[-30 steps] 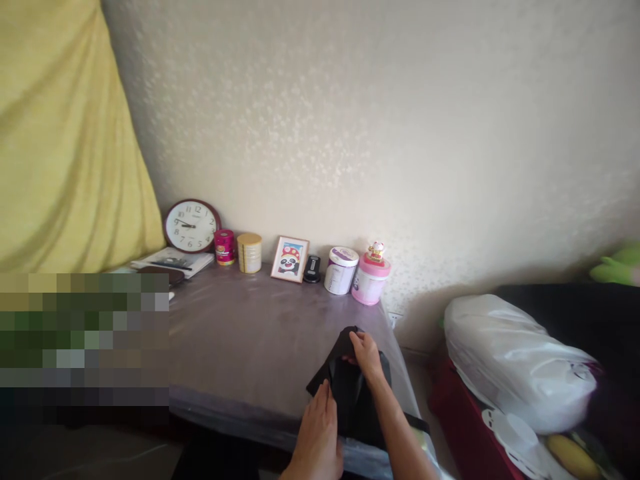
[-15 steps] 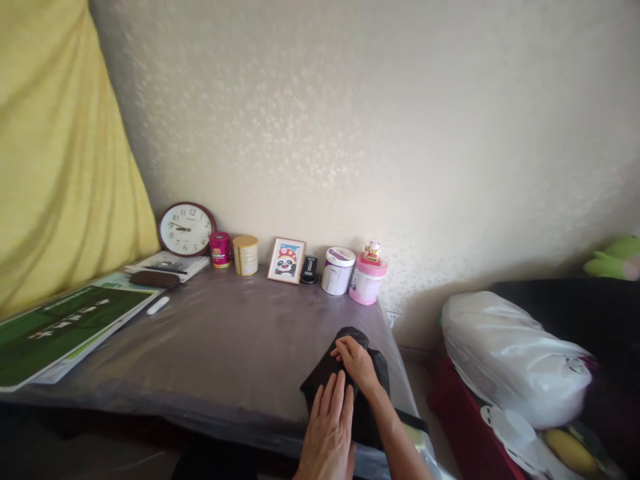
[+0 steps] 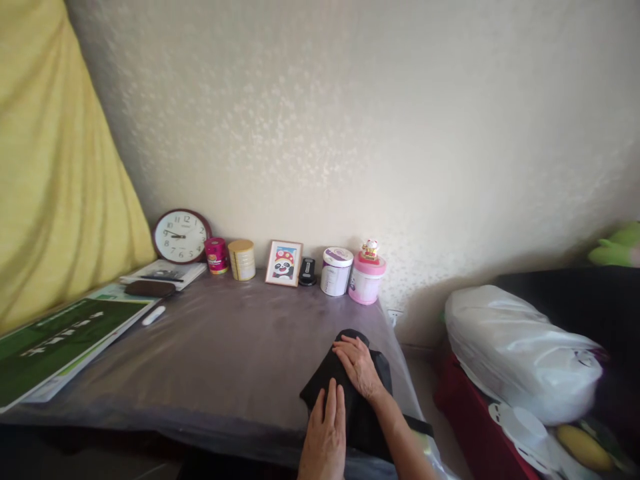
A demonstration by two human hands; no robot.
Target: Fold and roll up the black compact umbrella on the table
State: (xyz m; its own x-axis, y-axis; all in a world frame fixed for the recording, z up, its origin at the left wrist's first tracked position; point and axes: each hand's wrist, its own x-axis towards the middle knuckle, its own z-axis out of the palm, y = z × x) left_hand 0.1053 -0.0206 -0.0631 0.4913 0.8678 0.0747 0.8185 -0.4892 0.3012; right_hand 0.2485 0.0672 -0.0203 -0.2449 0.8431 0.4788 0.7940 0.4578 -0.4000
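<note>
A black piece of folded cloth [image 3: 323, 370] lies at the near right corner of the table; I cannot make out what kind of item it is. My left hand [image 3: 326, 427] rests on its near left part, palm down with the fingers stretched out. Farther up the cloth, my right hand [image 3: 357, 367] lies flat, its fingers extended toward the left. Both hands touch the cloth and neither grips it. The right forearm crosses over the cloth's right side and hides part of it.
Along the wall stand a clock [image 3: 182, 236], a pink can [image 3: 217, 256], a yellow-lidded can [image 3: 242, 260], a panda picture frame [image 3: 283, 264], a white tub [image 3: 336, 272] and a pink tub [image 3: 365, 283]. Green boards [image 3: 60, 343] lie left. A white plastic bag [image 3: 520, 353] is beyond the table's right edge.
My right hand has gone from curled fingers to lying flat on the cloth. My left hand has shifted slightly down toward me. The camera view has turned a little.
</note>
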